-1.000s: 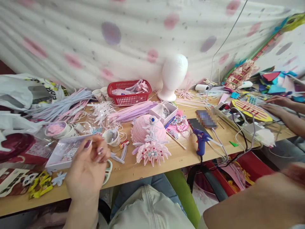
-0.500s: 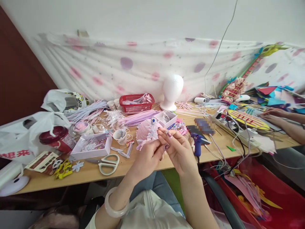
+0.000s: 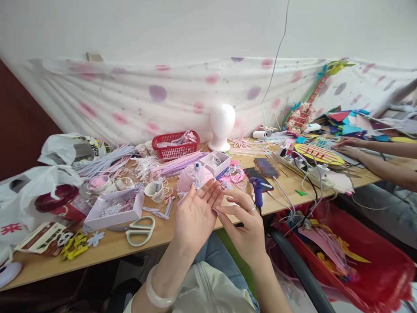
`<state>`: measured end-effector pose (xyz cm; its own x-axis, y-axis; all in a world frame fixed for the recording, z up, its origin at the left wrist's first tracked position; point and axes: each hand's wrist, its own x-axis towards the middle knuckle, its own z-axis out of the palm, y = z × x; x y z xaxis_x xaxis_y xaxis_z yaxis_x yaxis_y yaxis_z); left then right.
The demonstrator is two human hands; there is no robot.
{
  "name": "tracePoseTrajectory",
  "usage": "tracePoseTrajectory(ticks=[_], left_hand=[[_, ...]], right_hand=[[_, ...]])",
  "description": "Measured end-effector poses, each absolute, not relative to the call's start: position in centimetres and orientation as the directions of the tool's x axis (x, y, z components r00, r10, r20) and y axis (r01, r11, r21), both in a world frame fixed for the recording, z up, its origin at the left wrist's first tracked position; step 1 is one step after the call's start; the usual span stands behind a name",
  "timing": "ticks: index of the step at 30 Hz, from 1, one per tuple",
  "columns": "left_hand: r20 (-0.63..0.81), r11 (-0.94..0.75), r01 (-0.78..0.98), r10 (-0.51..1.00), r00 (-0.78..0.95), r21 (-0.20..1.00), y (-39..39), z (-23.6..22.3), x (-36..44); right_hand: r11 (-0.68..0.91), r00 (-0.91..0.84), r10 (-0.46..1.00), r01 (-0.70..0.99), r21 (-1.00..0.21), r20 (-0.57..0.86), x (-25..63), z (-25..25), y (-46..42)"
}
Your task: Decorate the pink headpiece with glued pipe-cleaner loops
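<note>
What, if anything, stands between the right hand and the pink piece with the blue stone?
In this view, the left hand, palm up, lies between the right hand and the pink piece, hiding part of it; nothing else visible does.

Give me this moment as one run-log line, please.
left hand: open, palm up | right hand: at left hand's fingers, hold unclear | beyond: pink decorated piece, white foam head | on table: scissors
</note>
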<state>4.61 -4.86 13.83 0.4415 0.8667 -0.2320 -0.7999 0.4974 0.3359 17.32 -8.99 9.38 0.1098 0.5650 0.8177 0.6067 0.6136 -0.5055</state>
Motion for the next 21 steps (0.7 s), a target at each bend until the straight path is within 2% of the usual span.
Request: tracePoseTrajectory(ticks=[5, 7, 10, 15, 18, 21], left_hand=[[-0.149, 0.482, -0.781, 0.874, 0.463, 0.398, -5.1, 12.7, 5.2], [-0.116, 0.483, -0.773, 0.869, 0.482, 0.412, -5.1, 12.3, 5.3], [-0.063, 0.484, -0.768, 0.86, 0.507, 0.419, -5.1, 11.8, 5.4], [0.037, 0.437, -0.758, 0.856, 0.516, 0.483, -5.2, 10.7, 5.3], [0.038, 0.42, -0.748, 0.86, 0.509, 0.514, -5.3, 10.1, 4.9], [0.04, 0.413, -0.765, 0.868, 0.494, 0.494, -5.4, 9.7, 4.4]], right_hand=[[0.584, 0.11, 0.528, 0.673, -0.454, 0.842, 17.7, 8.8, -8.6], [0.574, 0.144, 0.518, 0.672, -0.468, 0.843, 17.8, 8.5, -8.2], [0.554, 0.263, 0.537, 0.606, -0.57, 0.801, 17.9, 7.8, -7.5], [0.499, 0.437, 0.647, 0.377, -0.78, 0.625, 17.6, 6.7, -6.8], [0.478, 0.487, 0.676, 0.281, -0.832, 0.553, 17.3, 6.5, -6.7], [0.501, 0.494, 0.682, 0.221, -0.836, 0.539, 17.1, 6.7, -6.6]])
